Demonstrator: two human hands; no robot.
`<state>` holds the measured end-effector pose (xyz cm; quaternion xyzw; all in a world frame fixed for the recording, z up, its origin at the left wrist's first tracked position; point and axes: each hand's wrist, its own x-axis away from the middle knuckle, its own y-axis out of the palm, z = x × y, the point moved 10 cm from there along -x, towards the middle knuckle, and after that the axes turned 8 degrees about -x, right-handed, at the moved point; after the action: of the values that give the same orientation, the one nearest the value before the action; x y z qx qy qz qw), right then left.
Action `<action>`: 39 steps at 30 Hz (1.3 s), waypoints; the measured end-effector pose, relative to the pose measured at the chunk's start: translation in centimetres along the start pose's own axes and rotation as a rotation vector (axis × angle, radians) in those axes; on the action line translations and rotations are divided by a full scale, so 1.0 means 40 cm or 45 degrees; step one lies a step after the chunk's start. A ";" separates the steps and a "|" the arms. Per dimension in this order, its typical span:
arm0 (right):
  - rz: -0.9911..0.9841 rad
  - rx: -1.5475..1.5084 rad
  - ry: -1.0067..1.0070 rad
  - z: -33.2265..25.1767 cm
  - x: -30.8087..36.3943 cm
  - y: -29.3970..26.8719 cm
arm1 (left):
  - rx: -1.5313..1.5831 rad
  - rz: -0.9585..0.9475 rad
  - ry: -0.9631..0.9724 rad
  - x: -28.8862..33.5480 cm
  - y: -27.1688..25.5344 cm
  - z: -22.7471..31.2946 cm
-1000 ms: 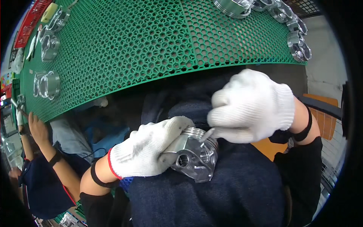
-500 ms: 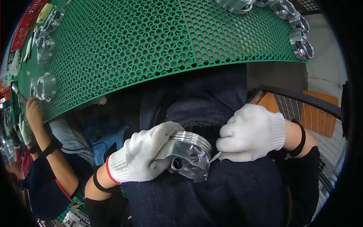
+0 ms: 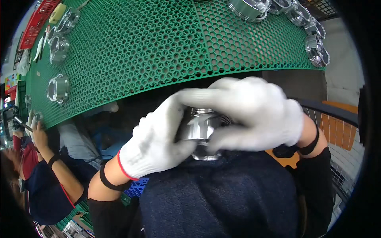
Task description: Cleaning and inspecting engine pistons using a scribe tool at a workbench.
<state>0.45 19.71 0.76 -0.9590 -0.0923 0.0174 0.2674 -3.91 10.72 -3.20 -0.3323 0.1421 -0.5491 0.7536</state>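
Piston [image 3: 203, 129] sits mid-frame, between the two gloved hands, just above the dark blue fabric [image 3: 222, 194] over the lap. Left hand [image 3: 152, 139] has it from the left side: fingers over the upper left, thumb across the lower left, so it's closed round the part. Right hand [image 3: 260, 115] is motion-blurred, arched over the piston's upper right, thumb low across its right side; can't tell whether it grips or has anything else in it. Piston is bright, mirror-like metal, round-bodied, fine ring grooves at the end toward the frame top, curved rim at the lower end. Gloves are white knit, ribbed at the cuff, left one edged red. Fabric is coarse and matte. Counter across the top carries a green mat [image 3: 151, 43], open hexagonal lattice. Similar shiny metal parts [image 3: 315, 49] line the upper right corner; more [image 3: 59, 88] stand at upper left, near a yellow block [image 3: 58, 13].
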 end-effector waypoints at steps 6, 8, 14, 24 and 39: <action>-0.175 0.170 -0.129 0.029 0.074 -0.038 | 0.336 -0.297 0.046 0.048 0.037 -0.008; -0.208 0.350 -0.165 0.039 0.067 0.001 | 0.377 -0.397 -0.026 0.041 0.061 -0.005; -0.359 0.294 -0.180 0.034 0.017 0.052 | 0.074 -0.517 0.080 0.025 0.070 0.026; -0.472 0.300 -0.207 0.021 0.142 0.114 | 0.226 -0.424 0.050 0.060 0.063 -0.006; 0.205 -0.077 0.119 0.116 0.198 -0.038 | 0.202 0.808 -0.585 0.077 -0.379 -0.312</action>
<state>7.58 24.82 -2.30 -0.9708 -0.0027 -0.0086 0.2398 -21.16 0.90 -2.01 -0.3267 0.0226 -0.2097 0.9213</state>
